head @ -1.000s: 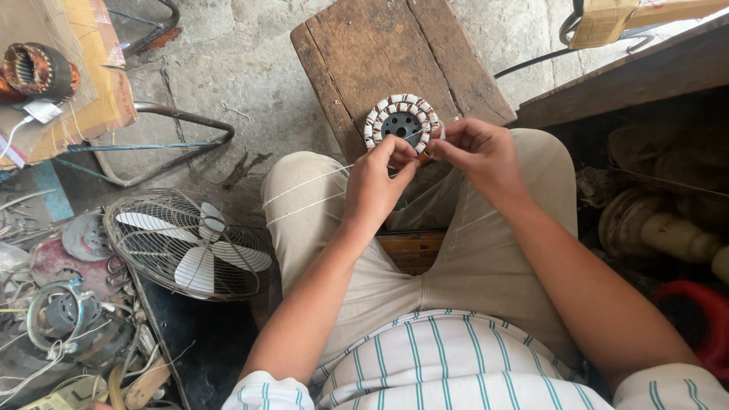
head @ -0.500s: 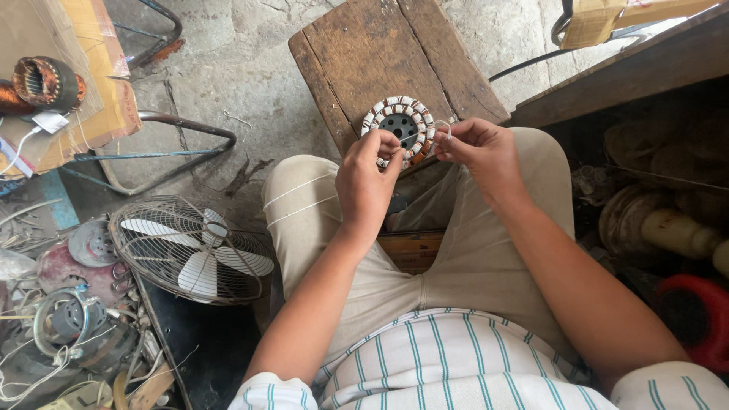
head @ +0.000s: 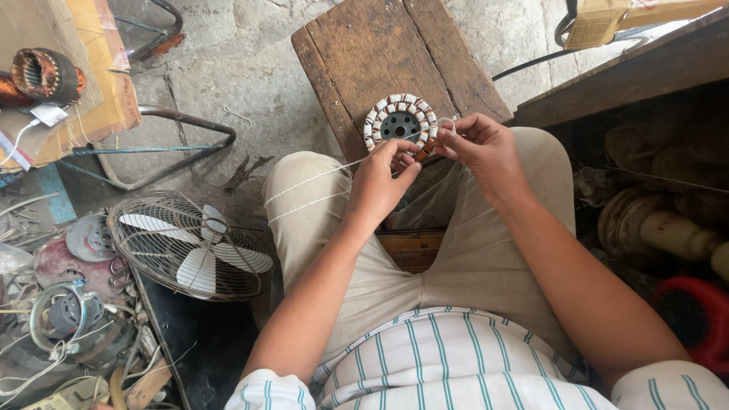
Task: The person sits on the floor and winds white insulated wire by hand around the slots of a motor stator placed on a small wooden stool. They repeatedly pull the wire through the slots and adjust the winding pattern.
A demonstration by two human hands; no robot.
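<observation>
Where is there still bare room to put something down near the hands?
The far half of the wooden stool beyond the wound stator is bare, and so is the stone floor between stool and cardboard. The fan and scrap parts crowd the left; both hands crowd the stool's near edge.

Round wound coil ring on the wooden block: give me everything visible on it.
The coil ring is a flat round stator: copper-brown windings wrapped in white bands around the rim, with a grey metal hub pierced by small holes. It lies face up near the front edge of the worn wooden block. The left hand and right hand pinch at its lower right edge. Thin white string runs from there, leftward across the left thigh.
</observation>
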